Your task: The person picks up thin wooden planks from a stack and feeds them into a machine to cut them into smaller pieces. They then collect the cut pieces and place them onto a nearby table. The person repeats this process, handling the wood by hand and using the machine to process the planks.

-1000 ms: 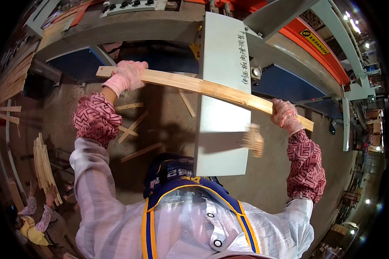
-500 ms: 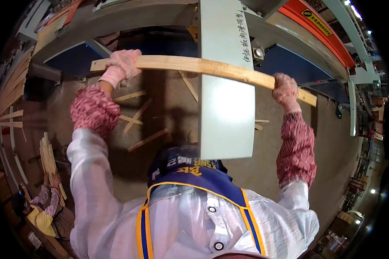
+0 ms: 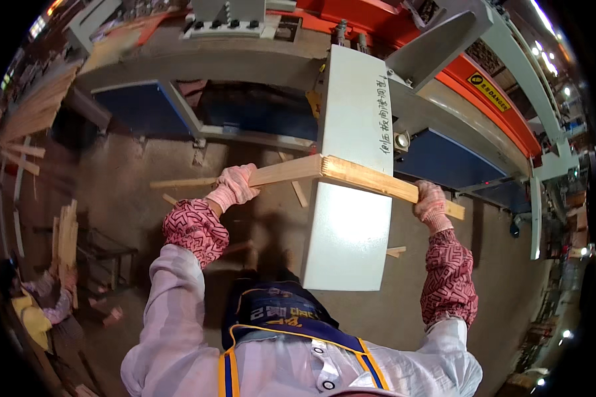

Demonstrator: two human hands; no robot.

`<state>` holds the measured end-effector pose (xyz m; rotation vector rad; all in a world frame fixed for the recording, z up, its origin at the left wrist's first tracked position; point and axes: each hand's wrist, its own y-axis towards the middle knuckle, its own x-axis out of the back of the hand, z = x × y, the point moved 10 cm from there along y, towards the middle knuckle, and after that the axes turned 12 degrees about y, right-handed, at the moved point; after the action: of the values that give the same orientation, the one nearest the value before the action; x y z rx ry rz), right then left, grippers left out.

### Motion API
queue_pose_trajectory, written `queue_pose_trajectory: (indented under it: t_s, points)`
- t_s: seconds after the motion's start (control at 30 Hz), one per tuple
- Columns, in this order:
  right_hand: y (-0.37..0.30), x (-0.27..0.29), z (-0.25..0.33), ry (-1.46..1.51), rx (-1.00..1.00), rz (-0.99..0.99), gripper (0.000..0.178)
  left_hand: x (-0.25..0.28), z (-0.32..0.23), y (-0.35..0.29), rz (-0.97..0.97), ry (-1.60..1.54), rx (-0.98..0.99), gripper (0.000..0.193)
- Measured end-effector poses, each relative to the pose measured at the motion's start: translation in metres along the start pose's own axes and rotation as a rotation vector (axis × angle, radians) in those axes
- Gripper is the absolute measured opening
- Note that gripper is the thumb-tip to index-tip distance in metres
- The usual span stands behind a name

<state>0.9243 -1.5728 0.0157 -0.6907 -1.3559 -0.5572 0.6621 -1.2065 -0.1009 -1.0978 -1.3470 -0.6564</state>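
While left fingers (image 3: pixel 246 180) curl round a wooden strip (image 3: pixel 364 178), right fingers (image 3: pixel 430 192) curled likewise.

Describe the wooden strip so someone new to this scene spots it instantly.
Find the pale grey panel jutting from the machine toward the person. The wooden strip crosses it in view, with the left hand and right hand gripping either side. Unlike the loose sticks on the floor, it is held up and kinked at a jagged joint.
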Motion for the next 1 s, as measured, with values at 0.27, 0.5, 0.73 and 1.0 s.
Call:
queue_pose_trajectory:
  t_s: [0.27,0.5,0.73,1.0]
  points:
    - [-0.039,0.127,-0.104,0.317,0.062,-0.542,0.027,0.119,0.106,-0.147,-0.297,0.198,0.336,0.026]
    - [-0.066,0.151,0.211,0.279,0.669,-0.666,0.019,-0.055,0.147,-0.445,0.152,-0.165,0.832,0.025]
    - [-0.145,0.084,0.574,0.031,0.968,-0.458,0.051,-0.186,0.190,-0.767,0.276,-0.472,1.487,0.055]
    - [-0.371,-0.102,0.981,0.728,1.551,0.639,0.015,-0.074,0.361,-0.905,-0.365,-1.020,1.611,0.047]
